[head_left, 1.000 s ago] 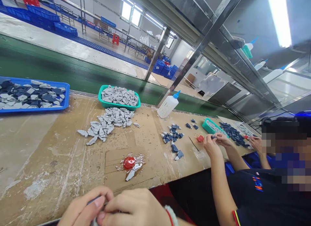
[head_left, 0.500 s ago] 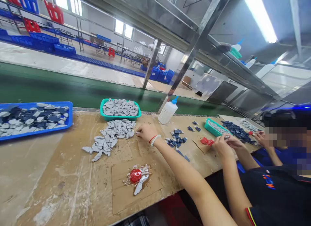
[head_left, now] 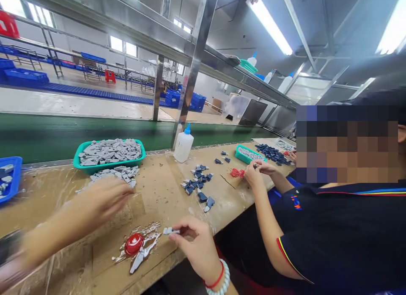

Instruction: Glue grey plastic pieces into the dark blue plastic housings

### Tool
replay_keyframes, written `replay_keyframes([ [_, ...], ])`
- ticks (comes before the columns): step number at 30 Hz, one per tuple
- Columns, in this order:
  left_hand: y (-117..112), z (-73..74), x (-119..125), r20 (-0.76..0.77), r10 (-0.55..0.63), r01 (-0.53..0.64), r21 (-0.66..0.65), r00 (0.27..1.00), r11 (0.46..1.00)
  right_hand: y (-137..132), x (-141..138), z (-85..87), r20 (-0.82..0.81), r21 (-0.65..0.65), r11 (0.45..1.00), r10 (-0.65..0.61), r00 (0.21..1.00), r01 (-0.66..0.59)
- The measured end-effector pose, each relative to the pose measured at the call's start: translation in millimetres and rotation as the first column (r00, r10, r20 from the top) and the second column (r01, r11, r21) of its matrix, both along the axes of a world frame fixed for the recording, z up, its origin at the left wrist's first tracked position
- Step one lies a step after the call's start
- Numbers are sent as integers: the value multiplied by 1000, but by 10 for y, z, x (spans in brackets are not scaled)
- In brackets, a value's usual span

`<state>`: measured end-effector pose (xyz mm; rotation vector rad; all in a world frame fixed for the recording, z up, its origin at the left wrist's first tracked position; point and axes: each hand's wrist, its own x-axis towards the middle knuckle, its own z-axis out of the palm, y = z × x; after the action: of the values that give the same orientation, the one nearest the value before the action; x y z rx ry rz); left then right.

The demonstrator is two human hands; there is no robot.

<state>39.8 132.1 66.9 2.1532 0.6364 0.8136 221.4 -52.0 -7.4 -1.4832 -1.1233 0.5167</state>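
Note:
My right hand (head_left: 198,244), wearing a red cord and a beaded bracelet, pinches a small grey piece (head_left: 170,231) between thumb and fingertips. Close to its left, a round red cap (head_left: 134,244) sits on a cardboard sheet (head_left: 104,265) smeared with white glue-like liquid. A pale elongated piece (head_left: 137,261) leans by the cap, coated white. My left hand (head_left: 104,197) is smeared by motion in front of a heap of loose grey pieces (head_left: 122,173); whether its fingers hold anything cannot be made out.
Behind the heap stands a green tray (head_left: 144,153) of grey pieces, with a blue-tipped white bottle (head_left: 184,144) to its right. Dark-and-grey pieces (head_left: 198,180) lie mid-table. A blue tray (head_left: 19,168) is at far left. At right, a co-worker (head_left: 342,231) handles something small.
The view has swung right. My right hand has drawn back from the grey heap toward the red cap, with a grey piece in its fingers. My left hand has come into view.

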Motion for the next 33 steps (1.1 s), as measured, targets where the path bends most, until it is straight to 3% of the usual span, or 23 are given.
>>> replay_keyframes([
  [3,41,-218,932,-252,-300,352,196,920,915,-193,-26,-131,-150,9,998,-57,987,59],
  [6,41,-432,1646,-359,-339,432,222,870,874,-314,-52,-201,-195,16,997,-77,978,82],
  [8,1,-486,1825,-378,-309,403,202,873,893,-359,-62,-215,-183,11,996,-85,979,89],
  [10,-68,-463,1809,-364,-265,342,165,893,925,-362,-78,-213,-121,-4,995,-97,988,97],
  [17,-196,-138,1266,-313,-156,188,75,937,979,-109,-281,-206,257,3,999,-51,965,52],
  [20,-131,-3,780,-298,-132,157,61,945,986,-31,-381,-241,313,-7,1000,3,950,-1],
  [23,-189,63,98,-275,-89,106,46,957,993,-16,-443,-283,380,-23,1000,28,925,-20],
  [26,-446,-32,-594,-224,-15,-22,-162,975,987,-38,-461,-308,434,-30,999,28,900,-17],
  [28,-677,-199,-941,-156,65,-117,-352,986,928,-55,-445,-311,441,-31,999,34,897,-22],
  [30,-905,-406,-1135,-85,133,-158,-509,987,846,-66,-408,-298,389,-35,999,30,921,-18],
  [33,-1185,-656,-1112,16,232,-156,-695,972,702,-70,-350,-230,148,-63,998,-4,989,13],
])
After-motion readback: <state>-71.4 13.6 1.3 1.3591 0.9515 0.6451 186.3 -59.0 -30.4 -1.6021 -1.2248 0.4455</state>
